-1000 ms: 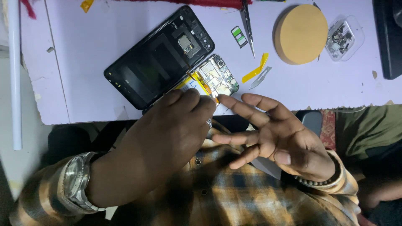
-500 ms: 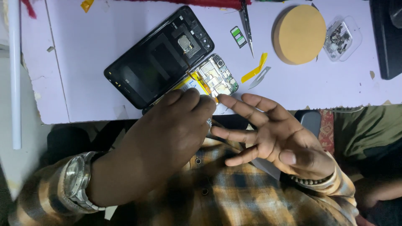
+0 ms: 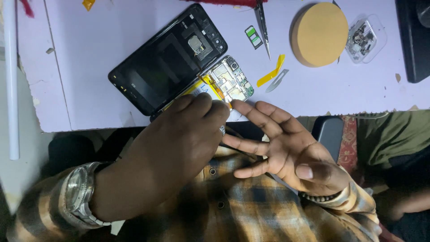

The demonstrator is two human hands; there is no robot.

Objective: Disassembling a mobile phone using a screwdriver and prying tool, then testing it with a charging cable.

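Note:
An opened phone (image 3: 229, 81) lies at the near edge of a lilac mat (image 3: 85, 58), its circuit board and yellow battery strip exposed. Its black back cover (image 3: 165, 67) is folded out to the left. My left hand (image 3: 179, 148), with a wristwatch and a ring, is seen from the back, its fingers curled down over the phone's lower part and hiding it. My right hand (image 3: 286, 148) is palm up with fingers spread, the index fingertip touching the phone's near edge. A thin dark rod shows between the two hands; what holds it is hidden.
On the mat lie a yellow pry pick (image 3: 271, 71), a small metal blade (image 3: 277, 81), tweezers (image 3: 263, 22), a SIM tray (image 3: 253, 36), a round tan disc (image 3: 320, 33) and a clear box of small parts (image 3: 365, 38). A black device (image 3: 414, 40) sits far right, and a white tube (image 3: 11, 80) at the left.

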